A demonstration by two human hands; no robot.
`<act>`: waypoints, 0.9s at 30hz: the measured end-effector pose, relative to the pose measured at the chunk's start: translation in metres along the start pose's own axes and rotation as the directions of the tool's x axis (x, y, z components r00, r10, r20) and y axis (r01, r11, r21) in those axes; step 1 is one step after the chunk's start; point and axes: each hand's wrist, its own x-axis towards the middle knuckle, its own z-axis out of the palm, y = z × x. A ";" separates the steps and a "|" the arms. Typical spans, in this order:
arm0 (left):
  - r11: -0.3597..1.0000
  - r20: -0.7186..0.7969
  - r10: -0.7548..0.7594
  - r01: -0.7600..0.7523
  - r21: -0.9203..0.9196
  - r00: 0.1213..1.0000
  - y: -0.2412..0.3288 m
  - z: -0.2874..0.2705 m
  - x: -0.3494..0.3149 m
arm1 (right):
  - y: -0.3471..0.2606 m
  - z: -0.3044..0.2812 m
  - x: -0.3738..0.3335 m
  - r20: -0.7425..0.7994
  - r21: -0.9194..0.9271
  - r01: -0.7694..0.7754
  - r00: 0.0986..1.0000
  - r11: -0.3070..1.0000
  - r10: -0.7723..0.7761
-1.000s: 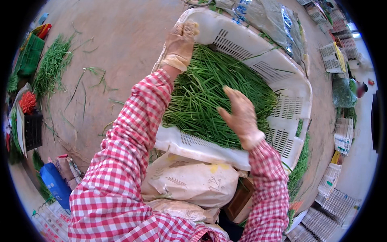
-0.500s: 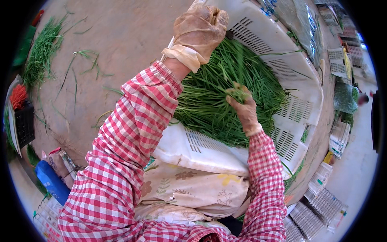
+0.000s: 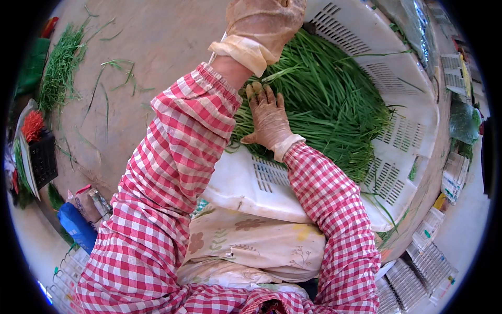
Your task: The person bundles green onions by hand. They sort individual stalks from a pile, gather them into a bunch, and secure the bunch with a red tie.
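A heap of long, thin green leaves (image 3: 334,99), grass-like and limp, fills a white plastic crate (image 3: 402,78) with slotted walls and rounded corners. The right hand (image 3: 269,118), in a thin, wrinkled, tan rubber glove, lies flat with its fingers spread on the near left part of the heap, palm down, pressing on the leaves rather than closed around them. The left hand (image 3: 264,21), gloved the same way with the cuff rolled at the wrist, is up at the far edge of the heap, by the crate's far rim; its fingers curl in a loose fist, but whether they grip any leaves cannot be told. Both arms wear red-and-white checked cloth sleeves (image 3: 167,172). The crate's near wall rests against a cream apron with faint flower prints (image 3: 256,246). On the bare brownish floor (image 3: 151,47) to the left lie a loose bundle and scattered strands of the same greens (image 3: 63,57).
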 end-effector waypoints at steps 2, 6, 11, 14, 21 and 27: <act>0.997 -0.009 0.059 -0.058 0.041 0.998 -0.002 -0.001 0.002 | -0.011 0.009 -0.003 0.035 0.069 -0.061 0.998 0.996 0.059; 0.993 0.018 0.050 -0.051 0.102 0.999 -0.003 -0.003 0.001 | -0.019 0.009 -0.008 0.432 -0.119 -0.039 0.897 0.992 0.087; 0.995 0.059 0.022 -0.028 0.096 0.998 -0.001 -0.002 0.001 | -0.009 0.024 -0.025 0.212 -0.003 0.144 0.967 0.990 -0.141; 0.991 0.082 0.026 -0.036 0.126 0.996 -0.001 0.001 0.001 | -0.014 0.023 -0.021 0.086 0.207 0.150 0.982 0.967 -0.171; 0.981 0.050 0.169 -0.173 0.087 0.984 -0.005 0.005 -0.002 | -0.035 0.023 -0.002 0.551 0.164 -0.020 0.831 0.986 -0.074; 0.981 0.066 0.144 -0.151 0.121 0.987 -0.005 0.006 -0.003 | -0.017 0.021 -0.012 0.380 0.328 0.100 0.897 0.939 -0.228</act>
